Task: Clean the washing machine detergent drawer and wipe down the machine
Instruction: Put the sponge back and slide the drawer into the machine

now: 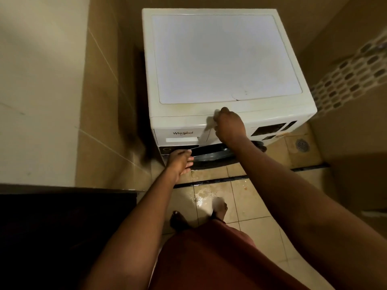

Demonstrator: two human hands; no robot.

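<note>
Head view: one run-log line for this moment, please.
right hand: grips cloth against washing machine front edge | left hand: relaxed fingers at door rim | detergent drawer: looks closed

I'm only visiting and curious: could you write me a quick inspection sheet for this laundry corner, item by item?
Surface: washing machine top is white, with yellowish staining and a crack-like mark near its front edge.
Job's things: detergent drawer is pushed in; white cloth lies against the machine's front top edge.
Clutter: wet patch on the floor tiles.
Hands: right hand grips the cloth; left hand has relaxed fingers touching the door rim.
Cables: nothing seen.
Surroundings: tiled walls, mosaic band on the right, floor drain.
</note>
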